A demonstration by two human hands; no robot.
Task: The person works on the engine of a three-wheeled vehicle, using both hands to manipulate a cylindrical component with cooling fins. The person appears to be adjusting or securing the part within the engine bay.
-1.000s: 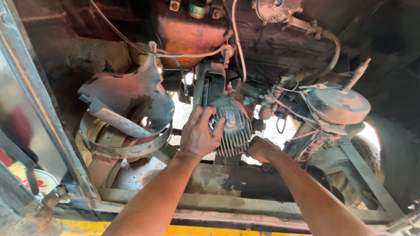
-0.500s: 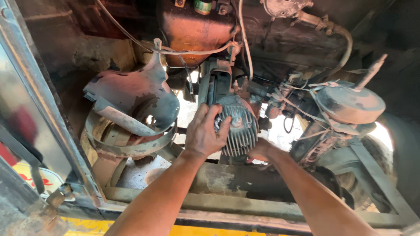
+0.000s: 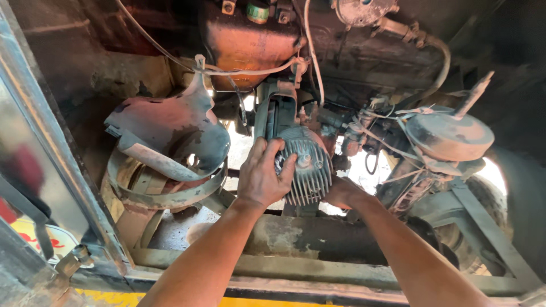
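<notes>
Sitting mid-bay beside the rusty round air-cleaner drum (image 3: pixel 449 136), the grey finned metal cylinder head (image 3: pixel 304 165) is clasped by the left hand (image 3: pixel 261 176). It's not yet lifted off. The right hand (image 3: pixel 340 193) is tucked behind it, grip can't be told.
</notes>
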